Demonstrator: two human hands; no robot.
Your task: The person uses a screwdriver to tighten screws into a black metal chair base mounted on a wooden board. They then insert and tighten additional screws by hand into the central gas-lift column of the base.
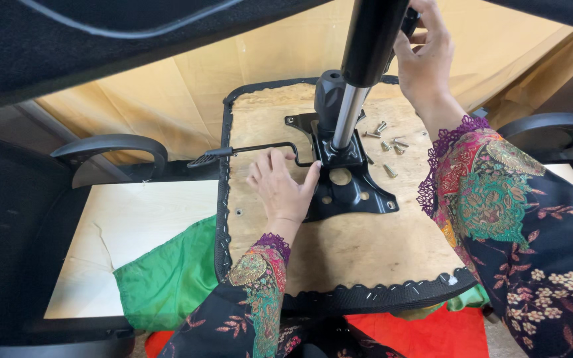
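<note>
An upturned chair seat (366, 252) shows its bare wooden underside, edged in stapled black fabric. A black metal mechanism plate (349, 189) lies on it, with a lever rod (260, 148) running out to the left. From the plate rises a gas-lift cylinder (353, 109), silver below and black above. My left hand (281, 187) rests flat on the wood, fingers apart, its thumb against the plate's left edge. My right hand (422, 56) is closed around the black upper part of the cylinder near the top of the view.
Several loose screws (387, 142) lie on the wood right of the cylinder. Black armrests stand at the left (111, 147) and right (548, 122). A pale board (134, 232), green cloth (167, 278), red cloth (432, 335) and tan cardboard (187, 86) surround the seat.
</note>
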